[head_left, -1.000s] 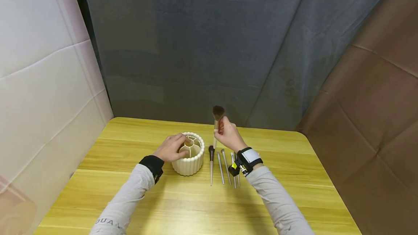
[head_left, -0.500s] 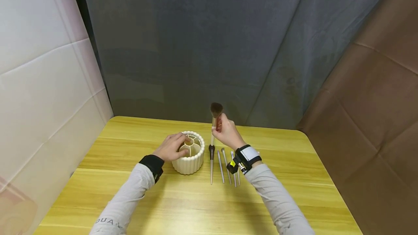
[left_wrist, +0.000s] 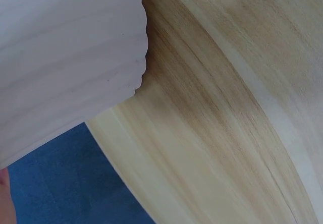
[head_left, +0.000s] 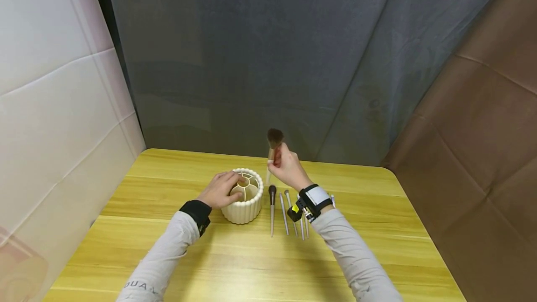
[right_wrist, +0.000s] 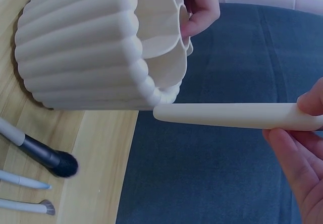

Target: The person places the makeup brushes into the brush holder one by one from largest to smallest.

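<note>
Right hand — grips brush upright, bristles up, just right of holder. Left hand — fingers curled over holder's rim. Four brushes lie on tabletop.

looks like a makeshift recording booth, just a wooden table boxed in by grey curtain, white panels and brown sheeting

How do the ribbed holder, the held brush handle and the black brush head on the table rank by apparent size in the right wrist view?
Largest to smallest:
1. Ribbed holder, by far.
2. Brush handle, long but thin.
3. Black brush head, smallest.
Nearness to the camera may inflate the holder and handle.
</note>
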